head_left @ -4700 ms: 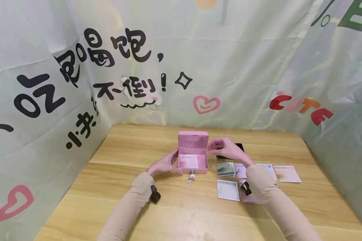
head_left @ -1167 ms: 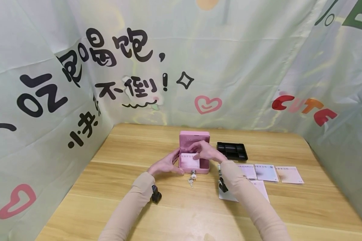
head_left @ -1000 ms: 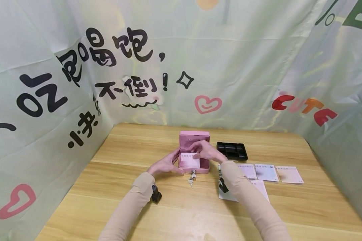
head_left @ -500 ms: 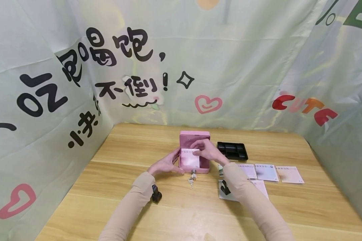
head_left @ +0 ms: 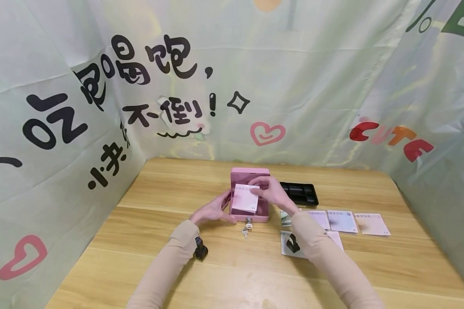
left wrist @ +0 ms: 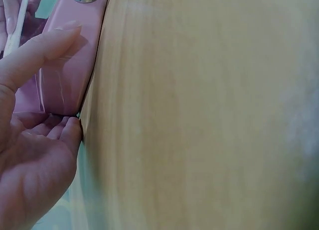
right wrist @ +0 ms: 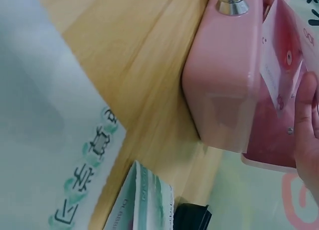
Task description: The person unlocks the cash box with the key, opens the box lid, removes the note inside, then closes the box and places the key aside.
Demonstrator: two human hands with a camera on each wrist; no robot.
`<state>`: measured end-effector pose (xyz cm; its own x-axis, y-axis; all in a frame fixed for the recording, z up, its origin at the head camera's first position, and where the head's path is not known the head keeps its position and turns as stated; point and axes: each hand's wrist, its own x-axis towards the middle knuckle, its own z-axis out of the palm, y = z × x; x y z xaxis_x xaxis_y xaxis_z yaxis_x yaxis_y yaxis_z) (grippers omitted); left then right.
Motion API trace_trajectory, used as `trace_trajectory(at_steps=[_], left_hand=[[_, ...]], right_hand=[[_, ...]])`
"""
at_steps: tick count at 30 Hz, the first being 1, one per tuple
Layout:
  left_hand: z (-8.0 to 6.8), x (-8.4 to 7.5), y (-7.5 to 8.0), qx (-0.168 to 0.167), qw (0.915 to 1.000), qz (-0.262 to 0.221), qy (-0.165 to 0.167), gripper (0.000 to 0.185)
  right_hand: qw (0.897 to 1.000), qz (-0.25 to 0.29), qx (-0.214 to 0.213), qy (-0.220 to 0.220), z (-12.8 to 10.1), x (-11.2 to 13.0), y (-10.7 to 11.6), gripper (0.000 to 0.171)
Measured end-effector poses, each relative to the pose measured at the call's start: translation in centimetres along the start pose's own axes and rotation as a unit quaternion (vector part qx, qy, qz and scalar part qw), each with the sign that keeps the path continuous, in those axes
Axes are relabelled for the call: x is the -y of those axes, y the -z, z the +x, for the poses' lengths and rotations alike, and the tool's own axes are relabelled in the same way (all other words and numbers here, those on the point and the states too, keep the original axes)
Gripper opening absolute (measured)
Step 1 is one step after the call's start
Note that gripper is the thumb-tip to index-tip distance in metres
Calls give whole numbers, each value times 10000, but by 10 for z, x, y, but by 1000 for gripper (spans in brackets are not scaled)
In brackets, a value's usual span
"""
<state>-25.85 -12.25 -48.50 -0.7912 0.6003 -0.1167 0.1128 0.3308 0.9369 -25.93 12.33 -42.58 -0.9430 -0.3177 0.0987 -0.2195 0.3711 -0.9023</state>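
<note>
My right hand (head_left: 272, 194) pinches the pink note (head_left: 245, 198) tilted just above the open pink box (head_left: 250, 216); my left hand (head_left: 213, 210), its grip spread, braces the box's left wall.

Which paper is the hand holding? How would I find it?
Look at the middle of the wooden table for the open pink box. The pink-and-white paper is tilted above it, pinched by the right hand. The other papers lie flat on the table.
</note>
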Motion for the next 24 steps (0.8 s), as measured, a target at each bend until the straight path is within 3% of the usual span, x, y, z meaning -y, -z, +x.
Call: trace_trajectory(at_steps=[8,24], left_hand=[[1,1,0,11,10000,-69,70,121],[3,4,1,126,9999,-106,-37,121]], right_hand=[[9986,346,-260,-297,-9,1,7,27],[9948,831,-314,-498,-48,-6,34,36]])
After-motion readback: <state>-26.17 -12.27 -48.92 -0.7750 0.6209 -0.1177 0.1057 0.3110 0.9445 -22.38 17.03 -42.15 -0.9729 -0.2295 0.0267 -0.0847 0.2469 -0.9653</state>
